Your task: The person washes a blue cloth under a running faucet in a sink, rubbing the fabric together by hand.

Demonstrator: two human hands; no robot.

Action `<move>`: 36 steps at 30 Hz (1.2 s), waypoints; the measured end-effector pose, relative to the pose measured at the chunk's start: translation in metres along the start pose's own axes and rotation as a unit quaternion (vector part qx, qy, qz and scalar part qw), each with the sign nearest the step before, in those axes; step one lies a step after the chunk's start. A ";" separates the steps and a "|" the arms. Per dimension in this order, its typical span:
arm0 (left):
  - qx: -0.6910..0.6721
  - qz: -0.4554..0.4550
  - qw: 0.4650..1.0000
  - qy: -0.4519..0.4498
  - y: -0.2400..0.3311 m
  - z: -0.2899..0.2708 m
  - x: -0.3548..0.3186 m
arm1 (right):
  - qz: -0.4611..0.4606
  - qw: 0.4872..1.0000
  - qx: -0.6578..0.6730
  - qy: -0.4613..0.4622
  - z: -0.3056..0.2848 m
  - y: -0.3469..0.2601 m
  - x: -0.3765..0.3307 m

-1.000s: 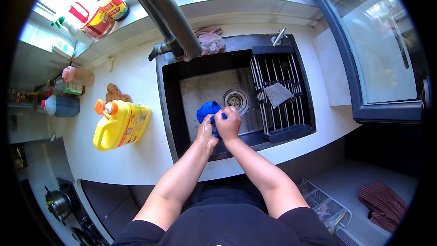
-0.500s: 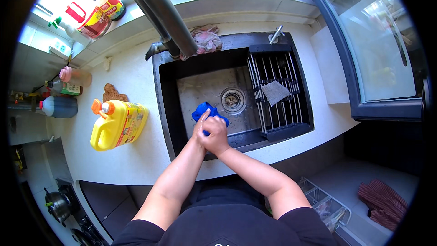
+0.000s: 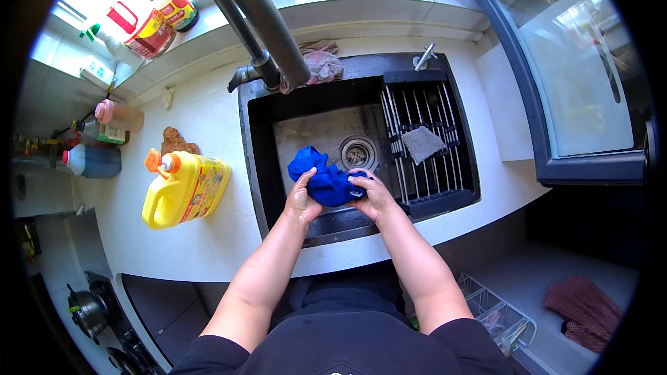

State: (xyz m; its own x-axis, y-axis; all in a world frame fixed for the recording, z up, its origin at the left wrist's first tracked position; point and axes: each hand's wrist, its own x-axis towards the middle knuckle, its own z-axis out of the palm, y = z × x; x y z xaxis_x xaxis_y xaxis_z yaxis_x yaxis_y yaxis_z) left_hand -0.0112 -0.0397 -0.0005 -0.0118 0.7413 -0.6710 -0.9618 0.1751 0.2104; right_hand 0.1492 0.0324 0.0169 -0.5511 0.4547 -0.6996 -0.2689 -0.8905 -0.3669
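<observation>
A crumpled blue cloth (image 3: pixel 329 184) is stretched between my two hands over the near part of the dark sink (image 3: pixel 285 229). Its left end is gripped by my left hand (image 3: pixel 303 196), the thumb lying on top. At the other end, my right hand (image 3: pixel 371 193) has its thumb and fingers closed on the fabric. The round drain (image 3: pixel 358 153) shows just beyond the cloth. Part of the fingers of both hands is hidden under the cloth.
A roll-up rack (image 3: pixel 429 184) with a grey scouring pad (image 3: pixel 423 144) covers the sink's right side. The tall tap (image 3: pixel 267 28) arches over the far left corner, near a pinkish rag (image 3: pixel 323 66). Left stands a yellow jug (image 3: pixel 186 189). An open window (image 3: pixel 577 62) juts in from the right.
My hands were clasped together around the bunched cloth. Now they have moved apart, the right one to the right, and the cloth is spread wider between them.
</observation>
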 end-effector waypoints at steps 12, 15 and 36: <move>0.073 -0.198 0.977 0.010 0.007 0.010 -0.004 | -0.259 0.801 -0.486 -0.233 0.074 0.022 -0.052; 0.208 -0.089 0.973 0.034 0.000 -0.057 0.014 | -0.219 0.847 -0.416 -0.247 0.054 -0.011 -0.042; 0.016 -0.080 0.997 -0.001 -0.008 -0.005 0.003 | -0.492 0.656 -0.564 0.100 0.044 0.046 0.005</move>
State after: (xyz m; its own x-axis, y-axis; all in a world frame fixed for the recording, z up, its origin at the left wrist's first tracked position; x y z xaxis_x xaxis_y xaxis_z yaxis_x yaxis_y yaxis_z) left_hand -0.0053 -0.0420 -0.0078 0.1411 0.7032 -0.6968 -0.9419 0.3120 0.1241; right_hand 0.0988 -0.0071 0.0236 -0.4033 0.8950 0.1907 0.4007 0.3601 -0.8425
